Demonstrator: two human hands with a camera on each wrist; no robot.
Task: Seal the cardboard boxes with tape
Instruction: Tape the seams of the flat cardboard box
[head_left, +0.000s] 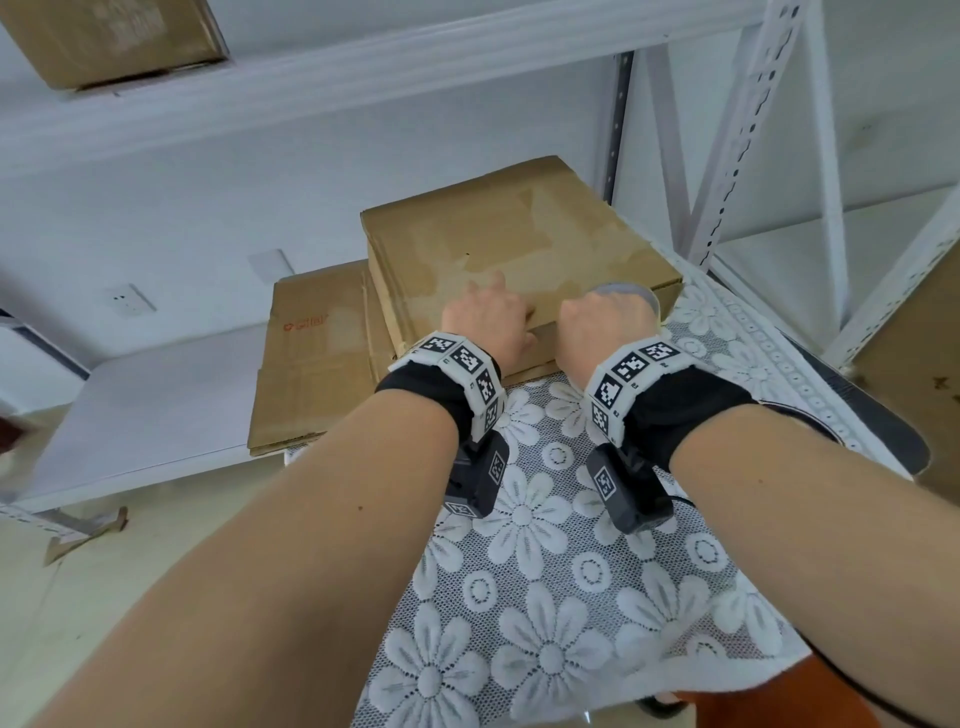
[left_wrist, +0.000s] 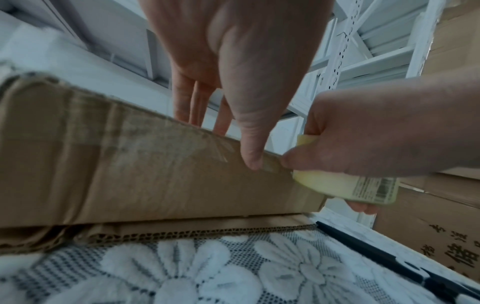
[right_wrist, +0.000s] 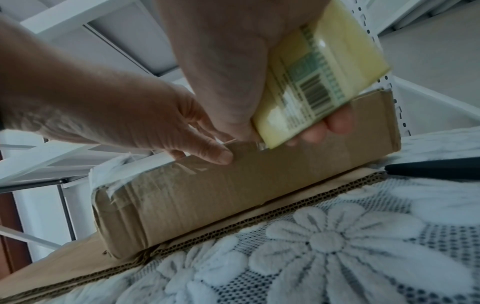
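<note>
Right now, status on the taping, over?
Right hand grips tape roll at box front edge. Left hand open, thumb pressing tape down on box side. Nothing in the way.

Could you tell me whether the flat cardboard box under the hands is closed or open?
Closed: the flat brown cardboard box has its top lying flat, with clear tape across its near side.

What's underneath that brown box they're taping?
The cardboard box rests on a flattened sheet of corrugated cardboard, which lies on a lace flower tablecloth. How far the sheet reaches beneath the box is hidden, as is the table under the cloth.
</note>
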